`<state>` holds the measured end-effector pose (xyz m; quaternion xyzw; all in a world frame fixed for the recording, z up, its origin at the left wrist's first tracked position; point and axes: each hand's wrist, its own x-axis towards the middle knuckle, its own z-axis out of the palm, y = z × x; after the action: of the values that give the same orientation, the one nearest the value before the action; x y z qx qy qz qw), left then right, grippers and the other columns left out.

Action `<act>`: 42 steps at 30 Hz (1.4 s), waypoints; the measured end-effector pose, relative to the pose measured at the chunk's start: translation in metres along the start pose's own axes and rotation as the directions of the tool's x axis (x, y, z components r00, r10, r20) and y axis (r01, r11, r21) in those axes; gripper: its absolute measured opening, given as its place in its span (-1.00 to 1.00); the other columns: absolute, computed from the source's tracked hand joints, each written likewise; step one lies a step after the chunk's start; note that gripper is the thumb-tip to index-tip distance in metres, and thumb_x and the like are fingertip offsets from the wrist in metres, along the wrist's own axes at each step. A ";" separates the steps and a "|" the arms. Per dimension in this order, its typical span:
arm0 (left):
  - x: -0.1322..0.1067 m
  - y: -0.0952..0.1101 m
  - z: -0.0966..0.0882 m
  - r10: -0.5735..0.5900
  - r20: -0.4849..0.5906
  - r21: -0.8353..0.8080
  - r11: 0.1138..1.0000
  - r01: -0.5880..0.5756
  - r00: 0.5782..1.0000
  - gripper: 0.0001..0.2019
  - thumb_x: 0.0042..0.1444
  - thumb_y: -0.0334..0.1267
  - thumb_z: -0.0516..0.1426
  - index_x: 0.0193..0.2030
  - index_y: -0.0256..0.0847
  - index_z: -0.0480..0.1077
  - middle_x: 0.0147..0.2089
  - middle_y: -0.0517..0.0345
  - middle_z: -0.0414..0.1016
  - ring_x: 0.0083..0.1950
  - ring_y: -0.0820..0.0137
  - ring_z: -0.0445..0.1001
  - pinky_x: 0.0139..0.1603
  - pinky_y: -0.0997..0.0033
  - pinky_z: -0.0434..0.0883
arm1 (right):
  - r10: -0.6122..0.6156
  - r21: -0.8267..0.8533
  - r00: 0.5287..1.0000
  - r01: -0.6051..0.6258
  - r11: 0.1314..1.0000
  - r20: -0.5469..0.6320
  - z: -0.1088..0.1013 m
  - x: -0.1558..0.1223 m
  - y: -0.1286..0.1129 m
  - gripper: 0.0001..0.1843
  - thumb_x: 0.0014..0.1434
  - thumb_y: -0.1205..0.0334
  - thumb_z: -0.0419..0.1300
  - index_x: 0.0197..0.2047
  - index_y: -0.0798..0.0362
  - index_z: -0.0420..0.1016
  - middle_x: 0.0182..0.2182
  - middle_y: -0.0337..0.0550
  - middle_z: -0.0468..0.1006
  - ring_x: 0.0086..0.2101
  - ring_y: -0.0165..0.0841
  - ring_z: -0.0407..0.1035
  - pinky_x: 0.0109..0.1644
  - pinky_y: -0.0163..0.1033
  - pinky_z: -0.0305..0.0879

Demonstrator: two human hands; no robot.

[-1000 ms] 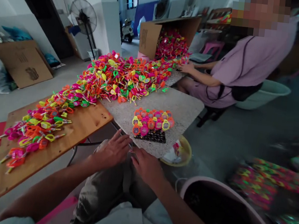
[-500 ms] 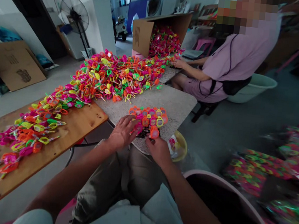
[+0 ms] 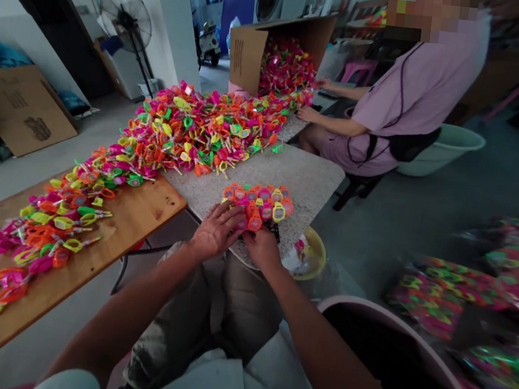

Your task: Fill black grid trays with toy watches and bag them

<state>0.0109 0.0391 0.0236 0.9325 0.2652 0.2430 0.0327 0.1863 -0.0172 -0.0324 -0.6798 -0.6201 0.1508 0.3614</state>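
Toy watches (image 3: 263,195) in orange, pink and yellow stand packed in rows on a black grid rack (image 3: 274,230) near the table's front edge. My left hand (image 3: 215,232) lies at the rack's left end, its fingers stretched out against the nearest watches. Pinched by my right hand (image 3: 262,248) is an orange toy watch (image 3: 254,220), at the front row beside my left fingertips. My right fingertips are partly hidden under it.
A large heap of toy watches (image 3: 201,126) spreads over the grey table (image 3: 308,175) and a wooden board (image 3: 161,199). Beyond are an open carton (image 3: 246,60) and a seated co-worker (image 3: 418,100). A yellow basin (image 3: 315,256), a big tub (image 3: 350,303) and filled bags (image 3: 439,294) stand right.
My right hand has moved left with the orange watch, closer to my left hand, uncovering the rack's right part. My left hand has shifted slightly right. The co-worker's hands have moved apart.
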 end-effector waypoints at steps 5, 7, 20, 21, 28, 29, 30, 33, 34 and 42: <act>0.002 -0.003 -0.002 0.029 0.044 0.034 0.999 -0.031 0.999 -0.62 0.37 -0.06 0.09 0.25 -0.08 0.39 0.36 0.05 0.40 0.52 0.11 0.12 0.49 -0.13 0.12 | -0.003 -0.034 1.000 0.003 0.999 0.007 0.001 0.000 0.003 -0.70 0.29 0.27 0.15 0.01 0.11 0.62 -0.03 0.06 0.64 -0.03 -0.19 0.49 0.10 -0.19 0.34; 0.002 -0.003 -0.002 0.043 0.028 0.027 0.999 -0.044 0.999 -0.64 0.38 -0.08 0.09 0.24 -0.09 0.40 0.34 0.05 0.43 0.50 0.13 0.15 0.48 -0.12 0.13 | 0.015 -0.042 1.000 -0.014 0.999 0.017 0.001 0.001 0.003 -0.71 0.29 0.25 0.14 -0.03 0.11 0.63 -0.07 0.05 0.65 -0.08 -0.20 0.51 0.04 -0.21 0.35; -0.006 -0.011 -0.003 0.134 -0.131 -0.141 0.978 -0.152 0.982 -0.68 0.35 -0.19 0.14 0.21 -0.12 0.39 0.30 -0.03 0.47 0.47 0.18 0.24 0.47 -0.14 0.20 | -0.060 -0.150 0.996 0.070 0.986 0.072 0.004 0.003 0.003 -0.65 0.33 0.27 0.12 0.10 0.16 0.56 -0.01 0.08 0.63 -0.03 -0.18 0.50 0.08 -0.21 0.32; -0.006 -0.011 -0.003 0.137 -0.135 -0.148 0.976 -0.157 0.981 -0.68 0.35 -0.19 0.14 0.21 -0.12 0.39 0.29 -0.04 0.47 0.47 0.18 0.24 0.47 -0.14 0.20 | -0.062 -0.154 0.994 0.076 0.985 0.094 0.002 0.005 0.003 -0.67 0.33 0.27 0.12 0.08 0.15 0.57 -0.02 0.07 0.63 -0.03 -0.19 0.50 0.09 -0.22 0.32; -0.010 -0.013 0.002 0.134 -0.157 -0.165 0.973 -0.160 0.978 -0.64 0.33 -0.23 0.17 0.24 -0.13 0.36 0.29 -0.07 0.47 0.48 0.16 0.21 0.50 -0.19 0.15 | -0.031 -0.193 0.971 0.079 0.978 0.237 -0.006 0.015 -0.003 -0.72 0.34 0.22 0.12 -0.05 0.12 0.63 -0.10 0.03 0.66 -0.06 -0.22 0.51 0.04 -0.26 0.30; -0.011 -0.013 0.003 0.133 -0.162 -0.167 0.973 -0.160 0.978 -0.64 0.32 -0.23 0.17 0.24 -0.13 0.36 0.29 -0.06 0.47 0.48 0.16 0.21 0.50 -0.19 0.15 | -0.021 -0.201 0.971 0.071 0.977 0.239 -0.006 0.015 -0.004 -0.71 0.35 0.22 0.11 -0.03 0.12 0.62 -0.09 0.04 0.66 -0.04 -0.22 0.51 0.05 -0.26 0.29; -0.011 -0.013 0.004 0.132 -0.170 -0.168 0.973 -0.161 0.977 -0.63 0.32 -0.24 0.17 0.24 -0.13 0.36 0.29 -0.06 0.47 0.48 0.16 0.21 0.50 -0.18 0.15 | -0.010 -0.211 0.970 0.063 0.975 0.241 -0.005 0.015 -0.006 -0.70 0.35 0.22 0.11 0.00 0.12 0.61 -0.07 0.04 0.66 -0.03 -0.22 0.51 0.05 -0.26 0.29; -0.009 -0.012 0.006 0.128 -0.190 -0.168 0.973 -0.161 0.973 -0.62 0.32 -0.26 0.17 0.25 -0.11 0.34 0.29 -0.05 0.47 0.48 0.17 0.22 0.50 -0.18 0.15 | 0.025 -0.264 0.972 0.039 0.964 0.235 -0.004 0.015 -0.011 -0.68 0.36 0.20 0.09 0.03 0.12 0.60 -0.06 0.06 0.65 -0.04 -0.20 0.51 0.03 -0.25 0.31; -0.008 -0.011 0.007 0.126 -0.197 -0.162 0.974 -0.159 0.972 -0.61 0.32 -0.27 0.16 0.26 -0.11 0.33 0.29 -0.05 0.46 0.47 0.17 0.22 0.50 -0.18 0.15 | 0.032 -0.278 0.972 0.035 0.960 0.233 -0.003 0.016 -0.012 -0.67 0.36 0.19 0.08 0.03 0.12 0.60 -0.05 0.07 0.65 -0.05 -0.19 0.52 0.02 -0.25 0.32; -0.042 -0.035 -0.010 -0.040 -0.245 -0.015 0.999 0.037 0.969 -0.59 0.31 -0.21 0.14 0.27 -0.15 0.30 0.40 -0.15 0.27 0.49 0.10 0.15 0.42 -0.13 0.27 | -0.109 -0.193 0.992 0.120 0.974 0.062 0.003 -0.010 0.006 -0.63 0.33 0.18 0.06 0.07 0.15 0.52 -0.03 0.13 0.60 -0.06 -0.14 0.50 0.02 -0.15 0.38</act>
<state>-0.0413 0.0467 0.0071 0.8899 0.2839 0.3569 0.0093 0.1865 -0.0254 -0.0407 -0.6711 -0.6791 0.0852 0.2850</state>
